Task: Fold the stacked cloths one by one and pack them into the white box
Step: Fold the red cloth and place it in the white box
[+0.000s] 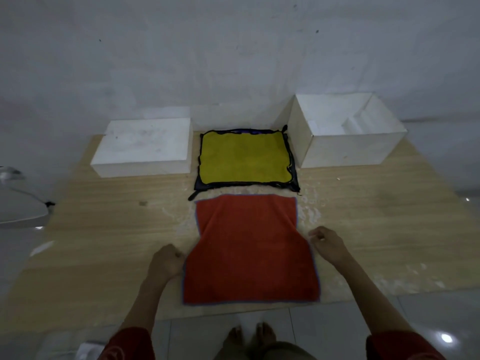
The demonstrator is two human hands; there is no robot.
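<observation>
Red cloth [250, 250] laid on board [104, 229], flanked by left hand [166, 261] and right hand [327, 242]; fingers curled at edges, grip cannot be told.

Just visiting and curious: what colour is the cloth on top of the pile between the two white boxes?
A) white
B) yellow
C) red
B: the yellow cloth, edged in a dark border, tops the pile between the closed white box and the open white box. The red cloth lies spread out on its own in front of the pile, nearer the person.
</observation>
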